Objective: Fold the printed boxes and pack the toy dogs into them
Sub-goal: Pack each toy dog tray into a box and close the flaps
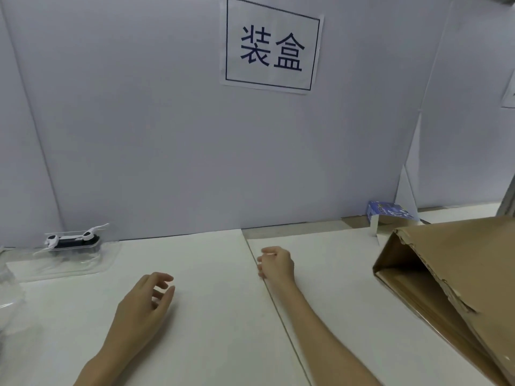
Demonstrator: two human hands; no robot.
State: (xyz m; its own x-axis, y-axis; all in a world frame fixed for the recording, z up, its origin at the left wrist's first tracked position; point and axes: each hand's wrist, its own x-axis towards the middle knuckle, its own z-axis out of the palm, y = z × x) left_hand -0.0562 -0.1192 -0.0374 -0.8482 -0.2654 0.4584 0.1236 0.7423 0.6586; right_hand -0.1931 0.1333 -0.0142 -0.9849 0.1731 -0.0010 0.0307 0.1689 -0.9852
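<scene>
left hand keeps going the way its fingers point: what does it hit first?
Probably nothing close: the left hand points up-right across bare table, so the back partition looks first. Depth is unclear.

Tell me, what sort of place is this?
Probably a packing station in a small workshop. A sign on the partition reads "装盒" (boxing up), a toy dog waits in a clear tray, and a printed box stands beside a big carton.
</scene>
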